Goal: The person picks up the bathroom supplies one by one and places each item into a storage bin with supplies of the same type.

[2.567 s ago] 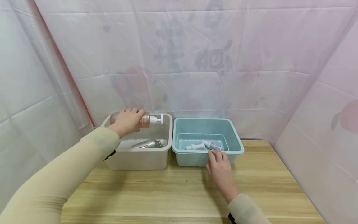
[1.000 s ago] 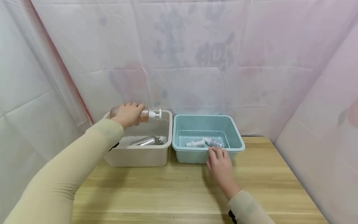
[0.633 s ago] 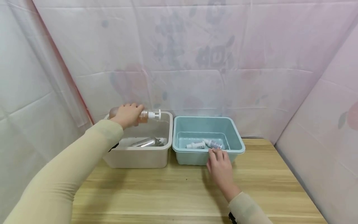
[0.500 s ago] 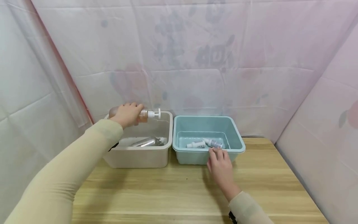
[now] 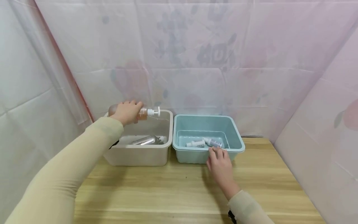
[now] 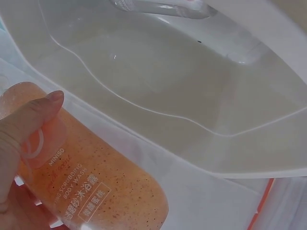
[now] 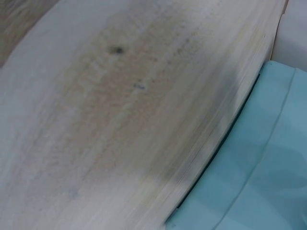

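In the head view my left hand (image 5: 127, 112) grips a pump bottle of peach-coloured body wash (image 5: 142, 114) from above. The bottle lies sideways over the back of a beige bin (image 5: 137, 157), its white pump pointing right. In the left wrist view the thumb lies across the body wash bottle (image 6: 110, 182), near its label. A clear, silvery bottle (image 5: 148, 140) lies on the bin's floor. My right hand (image 5: 220, 168) rests with its fingertips at the front rim of a light blue bin (image 5: 193, 157). That hand does not show in the right wrist view.
Inside the blue bin lie two small white bottles, one with dark print (image 5: 195, 143) and one with a bluish label (image 5: 214, 143). Both bins stand side by side on a wooden table (image 5: 179, 193), against a pale printed sheet (image 5: 187, 87).
Since the earliest frame my left hand has lifted the body wash bottle slightly relative to the beige bin. The right hand stays at the blue rim. The head view shifts a little.
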Motion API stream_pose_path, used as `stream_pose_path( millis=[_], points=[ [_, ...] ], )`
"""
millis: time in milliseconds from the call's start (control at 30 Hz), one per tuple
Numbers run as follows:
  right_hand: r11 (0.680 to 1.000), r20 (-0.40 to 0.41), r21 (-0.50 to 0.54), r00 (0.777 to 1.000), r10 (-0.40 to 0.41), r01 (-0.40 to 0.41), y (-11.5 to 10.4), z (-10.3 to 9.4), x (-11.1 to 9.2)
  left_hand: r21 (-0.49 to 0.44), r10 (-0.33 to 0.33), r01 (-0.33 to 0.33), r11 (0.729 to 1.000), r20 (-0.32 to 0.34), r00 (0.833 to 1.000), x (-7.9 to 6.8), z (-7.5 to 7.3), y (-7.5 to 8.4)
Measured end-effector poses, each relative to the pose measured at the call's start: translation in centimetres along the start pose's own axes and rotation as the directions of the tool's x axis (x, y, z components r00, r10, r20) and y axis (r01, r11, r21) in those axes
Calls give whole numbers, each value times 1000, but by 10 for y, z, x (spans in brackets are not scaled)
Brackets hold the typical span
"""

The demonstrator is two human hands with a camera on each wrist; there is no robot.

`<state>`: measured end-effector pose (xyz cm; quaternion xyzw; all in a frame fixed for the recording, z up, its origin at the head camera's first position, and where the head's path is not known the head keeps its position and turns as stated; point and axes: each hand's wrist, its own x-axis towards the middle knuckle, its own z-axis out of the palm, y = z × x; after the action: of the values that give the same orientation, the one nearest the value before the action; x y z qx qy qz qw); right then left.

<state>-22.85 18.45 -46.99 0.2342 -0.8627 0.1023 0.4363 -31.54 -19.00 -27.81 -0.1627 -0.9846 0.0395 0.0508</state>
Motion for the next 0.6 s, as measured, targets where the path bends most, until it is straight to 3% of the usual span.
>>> stream_pose_path(
  millis=[600],
  points=[
    [1000,-1,9,1000,-18,18,0,2,1,-14,-29,30,999,15,999,5,1,-1]
  ],
)
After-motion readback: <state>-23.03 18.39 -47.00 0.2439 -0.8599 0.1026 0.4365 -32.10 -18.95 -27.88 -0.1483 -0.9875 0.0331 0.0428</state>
